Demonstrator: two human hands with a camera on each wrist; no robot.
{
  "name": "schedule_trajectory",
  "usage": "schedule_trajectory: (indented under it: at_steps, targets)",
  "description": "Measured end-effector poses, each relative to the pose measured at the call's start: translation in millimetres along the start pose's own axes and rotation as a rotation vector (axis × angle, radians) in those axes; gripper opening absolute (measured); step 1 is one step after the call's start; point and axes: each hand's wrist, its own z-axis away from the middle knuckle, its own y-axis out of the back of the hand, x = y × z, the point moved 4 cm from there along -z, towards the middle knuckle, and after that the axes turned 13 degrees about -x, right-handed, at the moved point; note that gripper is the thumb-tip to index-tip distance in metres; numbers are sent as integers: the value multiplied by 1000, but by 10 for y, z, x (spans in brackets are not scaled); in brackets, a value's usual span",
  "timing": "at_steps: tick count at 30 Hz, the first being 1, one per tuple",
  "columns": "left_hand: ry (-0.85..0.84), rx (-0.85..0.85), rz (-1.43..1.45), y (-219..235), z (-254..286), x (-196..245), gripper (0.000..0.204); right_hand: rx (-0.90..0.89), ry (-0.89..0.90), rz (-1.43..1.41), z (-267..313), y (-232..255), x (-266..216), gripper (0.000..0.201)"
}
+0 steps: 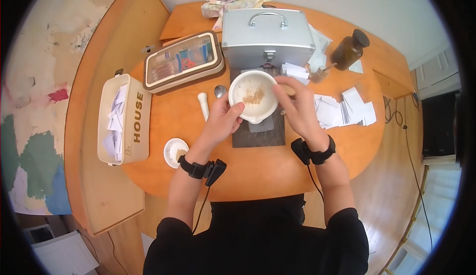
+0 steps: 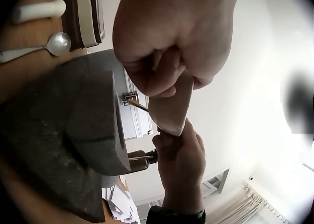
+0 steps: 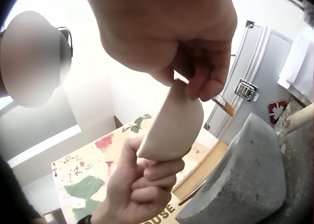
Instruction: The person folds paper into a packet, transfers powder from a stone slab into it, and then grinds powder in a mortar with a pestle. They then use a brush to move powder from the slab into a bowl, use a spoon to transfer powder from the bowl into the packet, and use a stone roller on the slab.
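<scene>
A white mortar [image 1: 254, 110] with a pouring lip holds tan crumbs [image 1: 254, 96] on its inner floor. My left hand [image 1: 224, 119] grips its left side, thumb over the rim and fingers curled beneath. On the opposite rim, my right hand [image 1: 299, 107] pinches the wall between thumb and fingers. A brush with tan bristles [image 3: 226, 107] juts out beside the right fingers. Seen from the right wrist, the mortar [image 3: 172, 123] is tilted on its side. Below it stands a grey stone block [image 3: 245, 175] on a dark slate slab [image 1: 243, 137].
A white pestle [image 1: 203, 105] and a metal spoon [image 1: 220, 91] lie left of the mortar. Nearby are a small white dish [image 1: 169, 162], a HOUSE bin [image 1: 141, 143] of papers, a lidded case [image 1: 214, 74], a silver case [image 1: 248, 32], a brown bottle [image 1: 345, 54] and paper slips [image 1: 353, 101].
</scene>
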Motion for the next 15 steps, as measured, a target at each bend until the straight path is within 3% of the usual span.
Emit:
schedule_trajectory:
  at_steps: [2, 3, 6, 7, 11, 15]
  targets:
    - [-20, 45, -64, 48, -26, -79, 35, 122, 12, -100, 79, 178, -9, 21]
    - [-31, 66, -94, 82, -50, -103, 36, 234, 113, -140, 152, 298, -30, 21]
    - [-23, 56, 20, 148, -95, -181, 38, 94, 157, -345, 246, 199, -95, 18]
    - [-7, 33, 33, 186, -88, -235, 39, 15, 163, -322, 214, 121, -95, 16]
    - [-21, -39, 29, 251, -176, -250, 40, 52, 229, -45, 52, 7, -42, 13]
    - [-65, -22, 7, 206, -216, -210, 39, -30, 193, 67, 15, -108, 22, 13]
